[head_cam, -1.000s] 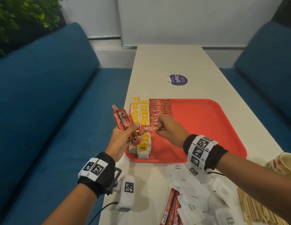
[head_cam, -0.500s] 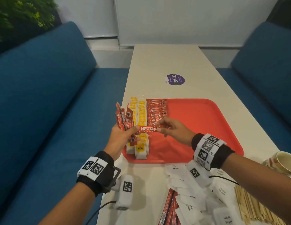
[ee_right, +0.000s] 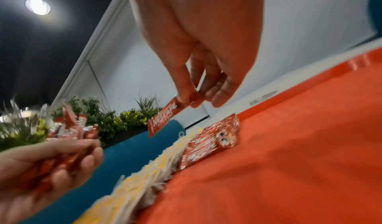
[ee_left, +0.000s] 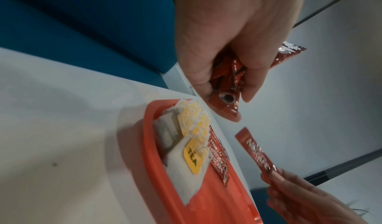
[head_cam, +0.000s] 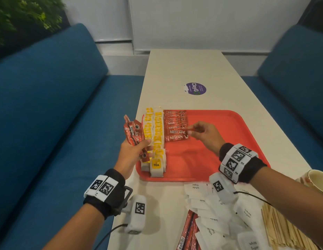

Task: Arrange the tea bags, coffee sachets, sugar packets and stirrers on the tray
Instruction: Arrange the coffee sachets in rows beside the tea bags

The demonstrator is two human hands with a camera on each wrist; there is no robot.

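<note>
Right hand [head_cam: 205, 135] pinches one coffee sachet [head_cam: 177, 132] above the tray's [head_cam: 229, 159] sachet row; left hand [head_cam: 133, 152] clutches the spare sachets [head_cam: 133, 134]. Best lay it flush, overlapping its neighbour evenly

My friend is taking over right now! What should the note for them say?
Left hand grips a bunch of coffee sachets. Right hand pinches one sachet above the coffee row on the red tray.
Done: tea bags lined up along the tray's left side, coffee row started.
Left: the held sachets, spare sachets, sugar packets and stirrers, all lying on the table.
</note>
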